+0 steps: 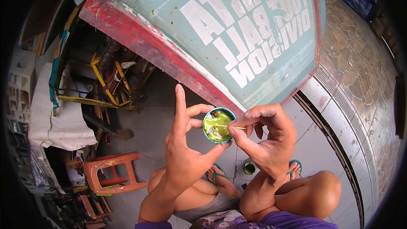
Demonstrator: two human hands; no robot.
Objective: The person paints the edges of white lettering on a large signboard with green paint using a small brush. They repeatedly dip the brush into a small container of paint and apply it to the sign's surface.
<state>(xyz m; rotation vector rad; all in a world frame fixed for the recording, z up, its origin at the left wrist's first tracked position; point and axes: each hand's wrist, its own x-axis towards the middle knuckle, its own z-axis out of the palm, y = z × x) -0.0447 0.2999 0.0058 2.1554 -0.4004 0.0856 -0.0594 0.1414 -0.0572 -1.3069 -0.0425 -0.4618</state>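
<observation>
Out front, your L hand (pixel 184 144) grips the round, blue-rimmed tub (pixel 231 113) of glossy green paint (pixel 211 123), your R hand (pixel 271 138) pinches a thin, pale, woodlike stick (pixel 221 126) in it, & any careless tilt cd spill paint.

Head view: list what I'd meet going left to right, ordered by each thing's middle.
Pale hollow block, red-orange stool, left hand, cup of green paint, right hand, stone paving.
</observation>
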